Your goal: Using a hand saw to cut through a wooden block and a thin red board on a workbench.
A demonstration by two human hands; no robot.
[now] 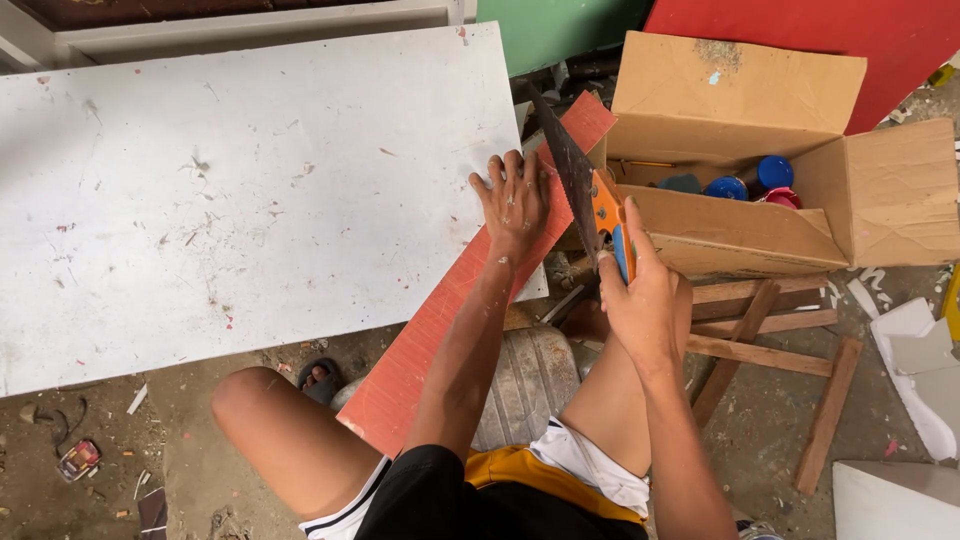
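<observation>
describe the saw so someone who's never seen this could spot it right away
Find the big white board; a long red strip lies along its right edge. The saw crosses that strip, gripped by the right hand. Its orange and blue handle is unique.

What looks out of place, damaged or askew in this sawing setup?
The red strip being sawn lies askew across the white board's edge, its near end overhanging by the knee. The left hand presses it beside the saw. White broken pieces litter the ground.

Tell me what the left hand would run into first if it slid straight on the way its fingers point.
Probably nothing solid right away: the left hand, flat on the red board, points up across the white panel. The bare panel surface runs to its far edge, as far as the view shows.
</observation>
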